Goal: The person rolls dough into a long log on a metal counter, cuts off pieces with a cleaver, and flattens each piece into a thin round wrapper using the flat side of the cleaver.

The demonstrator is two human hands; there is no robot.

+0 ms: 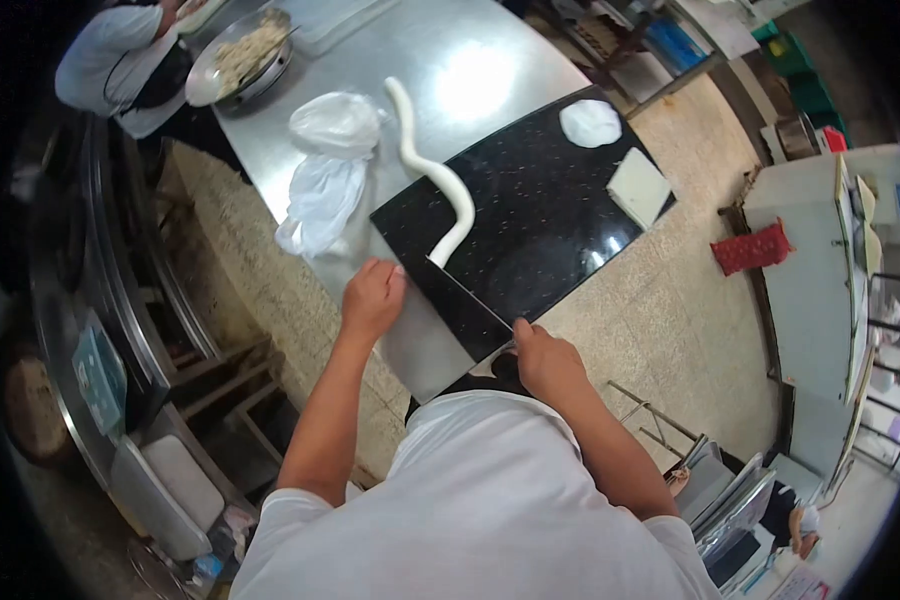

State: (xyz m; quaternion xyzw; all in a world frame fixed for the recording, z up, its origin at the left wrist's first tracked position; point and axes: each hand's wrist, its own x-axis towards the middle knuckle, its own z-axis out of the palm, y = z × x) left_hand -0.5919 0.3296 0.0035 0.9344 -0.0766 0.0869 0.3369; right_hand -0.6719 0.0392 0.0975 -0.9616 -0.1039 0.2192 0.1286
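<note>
Dough rope (463, 203) could roll or smear if knife (473, 292) drags, neither hand steadying it; swing toward 9 o'clock could nick left hand (373, 298). Rope bridges metal table (300, 20) and black slab (540, 220), long axis roughly 11-to-5, S-bent, lower end pointing 7 o'clock. Right hand (548, 363) grips knife, blade toward 10. Left curls in near table edge (I can't tell if it pinches anything).

speckled tile floor (670, 310), steel table (520, 50), white cabinet (805, 250), dark metal racks (120, 250)
</note>
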